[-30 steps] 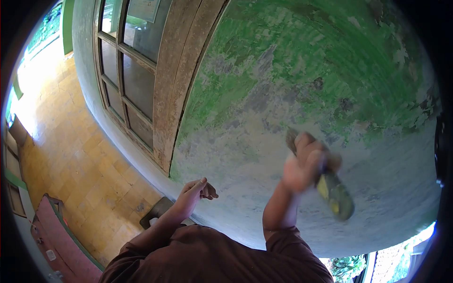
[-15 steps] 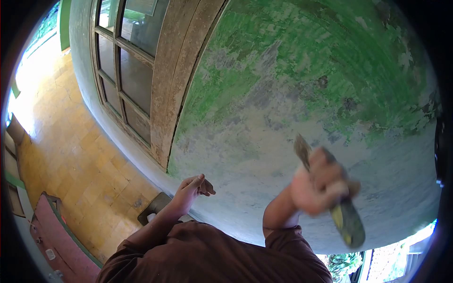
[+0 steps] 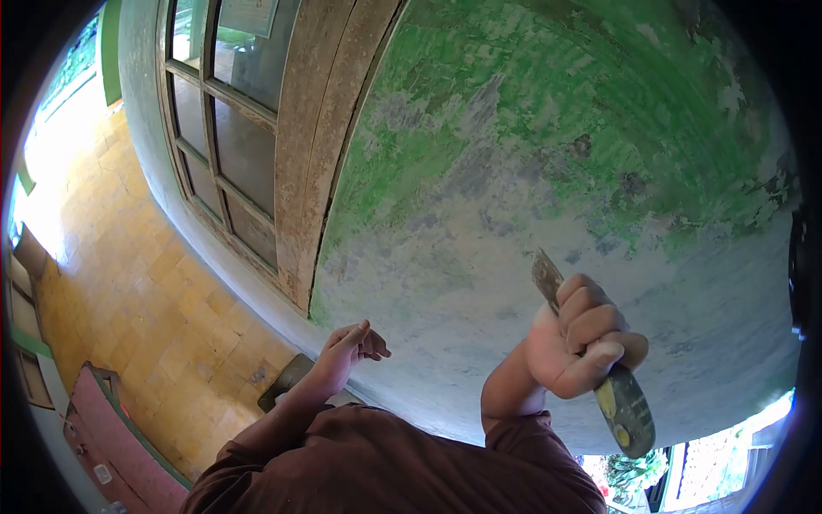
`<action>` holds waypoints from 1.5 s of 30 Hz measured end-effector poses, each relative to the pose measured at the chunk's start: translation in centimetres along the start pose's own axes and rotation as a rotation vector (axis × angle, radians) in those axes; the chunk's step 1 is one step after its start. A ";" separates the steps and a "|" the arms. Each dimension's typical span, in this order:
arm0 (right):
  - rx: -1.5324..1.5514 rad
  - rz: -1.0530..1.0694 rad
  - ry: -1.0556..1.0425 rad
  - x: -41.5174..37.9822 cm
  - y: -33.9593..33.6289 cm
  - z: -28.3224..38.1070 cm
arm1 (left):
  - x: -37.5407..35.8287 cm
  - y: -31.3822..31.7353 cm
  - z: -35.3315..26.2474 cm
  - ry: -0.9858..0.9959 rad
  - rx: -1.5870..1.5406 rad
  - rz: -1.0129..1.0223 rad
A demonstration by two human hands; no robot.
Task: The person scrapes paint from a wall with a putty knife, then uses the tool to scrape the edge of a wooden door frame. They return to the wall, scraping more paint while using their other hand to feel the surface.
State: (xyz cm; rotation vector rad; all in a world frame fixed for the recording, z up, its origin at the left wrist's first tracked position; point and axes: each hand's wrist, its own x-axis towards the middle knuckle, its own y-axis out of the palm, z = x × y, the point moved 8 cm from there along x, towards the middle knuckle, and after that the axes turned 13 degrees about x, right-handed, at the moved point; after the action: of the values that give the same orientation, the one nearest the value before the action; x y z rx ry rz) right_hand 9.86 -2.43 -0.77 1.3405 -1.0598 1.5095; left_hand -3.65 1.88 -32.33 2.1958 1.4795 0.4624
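My right hand (image 3: 585,341) is wrapped round a scraper (image 3: 632,415) with a dark handle marked in yellow-green. Its flat, stained metal blade (image 3: 545,276) points up and left in front of the wall (image 3: 505,283). On that wall, green paint flakes off above a bare, whitish-grey lower part. My left hand (image 3: 353,344) hangs loosely bent before the wall's lower left, thumb apart from the half-curled fingers, with nothing seen in it.
A worn wooden frame with glass panes (image 3: 244,128) borders the wall on the left. Yellow tiles (image 3: 171,317) cover the floor there. A pink tabletop or bench (image 3: 116,437) stands at lower left, and a dark box-like thing (image 3: 287,381) sits near my left forearm.
My right hand, blurred by motion before, now shows sharply, with the scraper moved only slightly. The left hand stays nearly in place. The view has shifted a little.
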 end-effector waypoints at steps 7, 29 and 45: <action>0.035 -0.003 0.035 -0.2 0.2 0.0 | -0.2 -1.0 -0.2 -0.029 0.008 -0.008; -0.047 -0.179 -0.083 -1.3 0.0 -1.4 | -1.8 -7.5 -1.5 -0.038 0.016 -0.088; -0.047 -0.282 -0.049 -1.3 -0.7 -2.0 | -1.0 -8.1 -2.1 -0.046 0.061 -0.036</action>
State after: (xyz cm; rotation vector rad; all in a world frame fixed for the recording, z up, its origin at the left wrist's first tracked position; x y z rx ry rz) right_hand 10.06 -0.42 -2.16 1.4339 -0.8884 1.2424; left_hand -11.44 3.94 -34.92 2.2077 1.5244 0.3574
